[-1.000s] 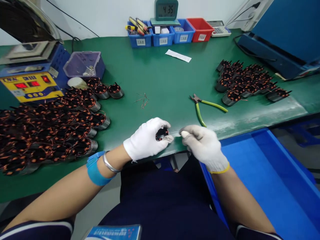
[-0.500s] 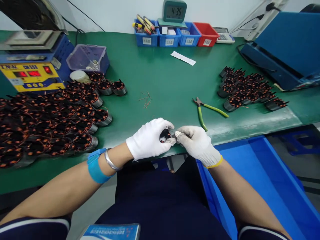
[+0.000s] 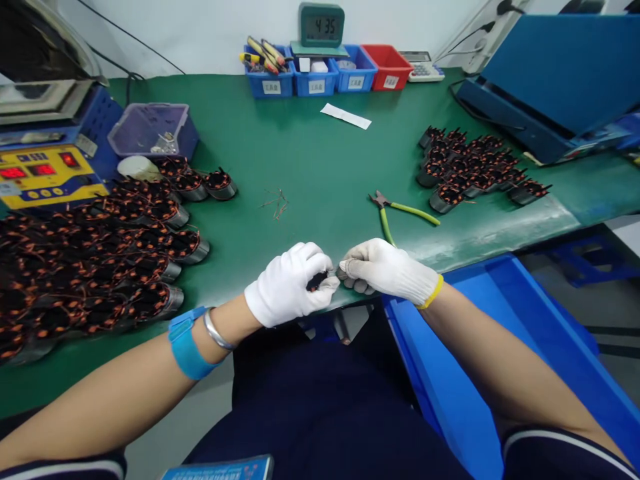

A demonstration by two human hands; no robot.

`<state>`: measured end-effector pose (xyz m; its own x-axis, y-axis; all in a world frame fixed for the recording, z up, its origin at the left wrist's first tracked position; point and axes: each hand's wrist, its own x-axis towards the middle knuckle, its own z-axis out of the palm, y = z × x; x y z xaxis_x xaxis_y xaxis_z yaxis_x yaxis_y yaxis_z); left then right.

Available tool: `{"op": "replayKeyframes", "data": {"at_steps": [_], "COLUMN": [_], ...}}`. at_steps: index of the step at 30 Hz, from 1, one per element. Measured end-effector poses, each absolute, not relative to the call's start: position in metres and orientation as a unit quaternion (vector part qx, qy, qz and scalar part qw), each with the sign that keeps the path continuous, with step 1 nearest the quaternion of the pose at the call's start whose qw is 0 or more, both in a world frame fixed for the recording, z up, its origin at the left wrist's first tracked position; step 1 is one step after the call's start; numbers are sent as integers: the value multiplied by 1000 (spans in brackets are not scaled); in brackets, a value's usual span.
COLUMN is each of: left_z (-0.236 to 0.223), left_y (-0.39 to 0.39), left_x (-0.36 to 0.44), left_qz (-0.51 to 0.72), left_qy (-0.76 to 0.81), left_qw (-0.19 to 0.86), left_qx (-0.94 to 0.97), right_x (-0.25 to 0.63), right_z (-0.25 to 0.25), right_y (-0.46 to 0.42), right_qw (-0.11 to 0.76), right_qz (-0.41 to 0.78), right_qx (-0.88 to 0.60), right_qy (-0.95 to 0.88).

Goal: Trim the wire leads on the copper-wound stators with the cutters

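Note:
My left hand (image 3: 295, 283), in a white glove, is wrapped round a motor stator (image 3: 316, 281); only a dark bit of it with a trace of copper shows between the fingers. Close beside it my right hand (image 3: 383, 270), gloved too, has thumb and forefinger pinched together at the stator's side. What lies in that pinch is too small and hidden to make out. Green-handled cutting pliers (image 3: 384, 208) lie spread on the bench just beyond my right hand. Several wire scraps (image 3: 278, 203) are scattered ahead of my left hand.
Many wound stators (image 3: 100, 267) crowd the left of the green bench (image 3: 300, 153); another group (image 3: 475, 167) stands at the right. Small bins (image 3: 273, 87) line the wall under a clock (image 3: 321, 27). A blue tray (image 3: 465, 347) sits below the bench edge at right.
The whole view has shifted a little. Both hands stay together at the bench edge; my left fingers have closed further over the stator, and the right hand has turned slightly.

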<state>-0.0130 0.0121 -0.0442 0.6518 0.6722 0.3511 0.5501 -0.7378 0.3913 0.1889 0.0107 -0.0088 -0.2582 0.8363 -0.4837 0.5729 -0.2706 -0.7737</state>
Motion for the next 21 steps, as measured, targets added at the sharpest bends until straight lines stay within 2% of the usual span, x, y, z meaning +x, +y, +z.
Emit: {"op": "replayKeyframes", "data": {"at_steps": [4, 8, 14, 19, 21], "left_z": [-44, -43, -43, -45, -45], "left_y": [12, 11, 11, 12, 12], "left_x": [-13, -13, -12, -12, -13], "left_qz": [251, 249, 245, 240, 240], "left_qy": [318, 304, 302, 307, 303], "left_qw": [119, 125, 142, 128, 127], "left_qx": [907, 911, 910, 912, 914], "right_x": [188, 190, 201, 195, 190], "right_z": [-5, -14, -9, 0, -3], "right_y": [1, -17, -4, 21, 26], "right_qw": [118, 148, 241, 94, 61], "right_qz": [572, 558, 625, 656, 677], "right_qx": [-580, -577, -534, -512, -491], "right_qy": [-568, -578, -516, -546, -544]}}
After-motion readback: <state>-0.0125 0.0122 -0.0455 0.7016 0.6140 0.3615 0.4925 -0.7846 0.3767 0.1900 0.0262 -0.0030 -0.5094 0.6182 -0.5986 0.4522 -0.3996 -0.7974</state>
